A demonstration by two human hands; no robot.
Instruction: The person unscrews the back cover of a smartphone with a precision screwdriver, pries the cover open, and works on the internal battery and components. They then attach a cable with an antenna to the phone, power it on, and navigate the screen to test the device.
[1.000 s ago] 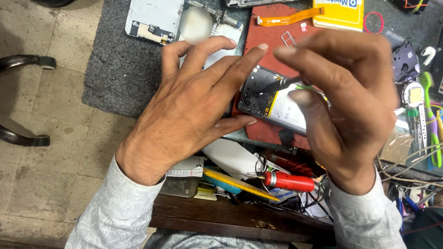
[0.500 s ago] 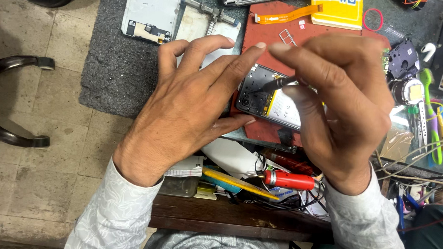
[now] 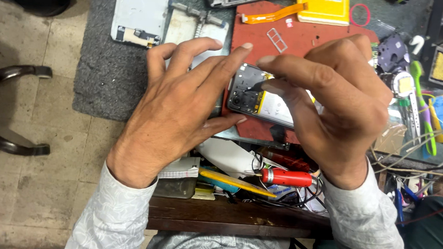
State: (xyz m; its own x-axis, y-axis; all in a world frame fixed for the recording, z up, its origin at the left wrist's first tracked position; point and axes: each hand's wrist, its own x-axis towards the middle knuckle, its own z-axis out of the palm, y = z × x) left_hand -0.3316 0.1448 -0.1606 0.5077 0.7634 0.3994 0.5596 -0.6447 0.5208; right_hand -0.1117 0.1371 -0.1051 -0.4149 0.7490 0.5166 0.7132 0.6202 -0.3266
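An opened phone (image 3: 256, 97) with its back removed lies on a red mat (image 3: 304, 43), its circuit board and white battery showing. My left hand (image 3: 175, 110) rests flat beside it, with the index fingertip and thumb touching the phone's left end. My right hand (image 3: 332, 99) hovers over the phone's right part and pinches a thin dark tool (image 3: 255, 85) whose tip touches the board near the top left. The right half of the phone is hidden under that hand.
A grey mat (image 3: 99, 69) carries a phone back panel (image 3: 139, 14) and a metal frame (image 3: 193, 26). An orange flex cable (image 3: 271, 14) and a yellow box (image 3: 323, 7) lie at the top. A red-handled screwdriver (image 3: 286, 177) and wires lie near the front edge; tools crowd the right.
Both hands shifted slightly left over the phone. The right hand's fingers have moved the tool tip toward the phone's upper left corner.
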